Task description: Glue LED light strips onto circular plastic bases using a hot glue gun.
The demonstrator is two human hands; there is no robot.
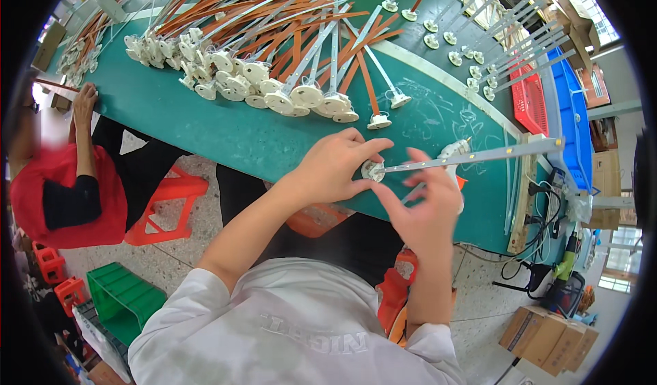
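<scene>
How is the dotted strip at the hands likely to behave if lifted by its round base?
The strip looks fairly stiff, jutting nearly straight from the round base. It's probably light, being thin and narrow, but may tip, being long on a small base.

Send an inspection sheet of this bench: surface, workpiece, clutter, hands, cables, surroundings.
Surface: green tabletop, pale scribbled marks toward the right.
Workpiece: silver strip with yellowish spots, white round base at its near end.
Clutter: large pile of brown and silver strips with white bases; second group of strips farther right.
Hands: left hand has thumb and fingers around the base; right hand beside the strip, blurred, contact unclear.
Cables: black cables bunched at the table's right end.
Surroundings: seated co-worker in red at left; red stool, green crate, cardboard boxes on the floor.
</scene>
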